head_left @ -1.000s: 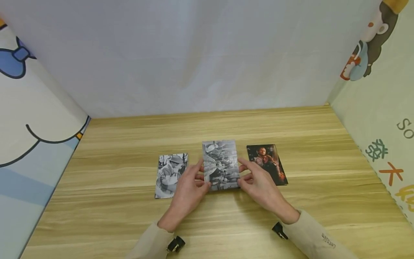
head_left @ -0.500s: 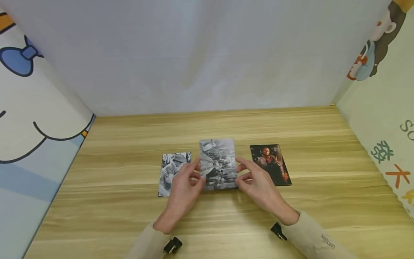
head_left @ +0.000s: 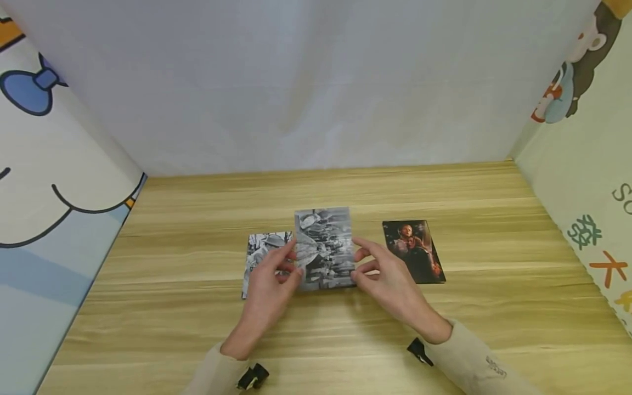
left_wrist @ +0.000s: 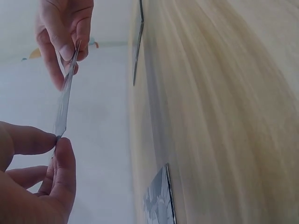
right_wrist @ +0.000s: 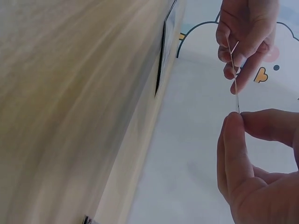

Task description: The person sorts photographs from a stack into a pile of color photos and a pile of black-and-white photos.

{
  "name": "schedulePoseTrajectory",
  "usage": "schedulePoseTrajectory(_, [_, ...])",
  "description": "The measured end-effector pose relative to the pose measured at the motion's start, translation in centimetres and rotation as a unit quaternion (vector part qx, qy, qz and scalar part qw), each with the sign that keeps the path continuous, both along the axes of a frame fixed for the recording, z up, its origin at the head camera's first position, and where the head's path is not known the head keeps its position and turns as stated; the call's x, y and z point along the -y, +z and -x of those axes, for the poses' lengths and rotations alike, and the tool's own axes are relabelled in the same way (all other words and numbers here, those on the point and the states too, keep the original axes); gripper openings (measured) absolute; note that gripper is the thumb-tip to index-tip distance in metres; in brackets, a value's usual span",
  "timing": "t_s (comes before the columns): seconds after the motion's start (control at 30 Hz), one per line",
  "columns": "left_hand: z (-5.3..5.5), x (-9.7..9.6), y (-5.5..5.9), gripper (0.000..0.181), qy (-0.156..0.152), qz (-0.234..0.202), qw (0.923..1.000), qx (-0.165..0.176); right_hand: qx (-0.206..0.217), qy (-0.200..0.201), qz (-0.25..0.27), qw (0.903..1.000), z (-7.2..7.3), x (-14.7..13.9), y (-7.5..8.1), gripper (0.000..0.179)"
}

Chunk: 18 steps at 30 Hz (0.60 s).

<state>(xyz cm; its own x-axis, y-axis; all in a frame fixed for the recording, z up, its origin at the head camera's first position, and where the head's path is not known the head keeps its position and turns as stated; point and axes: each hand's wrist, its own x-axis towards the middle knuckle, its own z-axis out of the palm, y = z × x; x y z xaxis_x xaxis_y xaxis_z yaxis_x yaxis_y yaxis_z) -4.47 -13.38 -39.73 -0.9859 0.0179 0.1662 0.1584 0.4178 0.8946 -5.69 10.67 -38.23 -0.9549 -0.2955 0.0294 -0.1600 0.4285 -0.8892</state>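
Note:
A black-and-white photo, its picture turned sideways, is held between both hands above the table. My left hand pinches its left edge between thumb and fingers, overlapping the photos on that side. On the opposite edge, my right hand has the same thumb-and-finger pinch. Seen edge-on in the left wrist view, the held photo is thin and clear of the tabletop. To the left lies a small pile of photos, topped by a black-and-white one with a hatted figure. A dark color photo lies to the right.
The wood-grain table runs back to a pale cloth wall. Printed cartoon panels stand at the left and right. A black clip-like piece hangs by the left sleeve, with a similar one by the right.
Both hands have carried the held photo leftward, closer to the left pile and farther from the dark photo. The head view has also shifted slightly.

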Motion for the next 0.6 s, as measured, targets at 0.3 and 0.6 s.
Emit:
schedulePoseTrajectory(0.3, [-0.3,1.2,0.2,0.057,0.005,-0.010,0.9999,-0.003,0.009,0.021,0.015,0.9996,0.3,1.0,0.4,0.068])
schedulePoseTrajectory(0.6, [-0.5,2.4,0.4,0.057,0.013,-0.012,0.9997,-0.017,-0.006,0.037,0.023,0.9990,0.3,2.2,0.8,0.068])
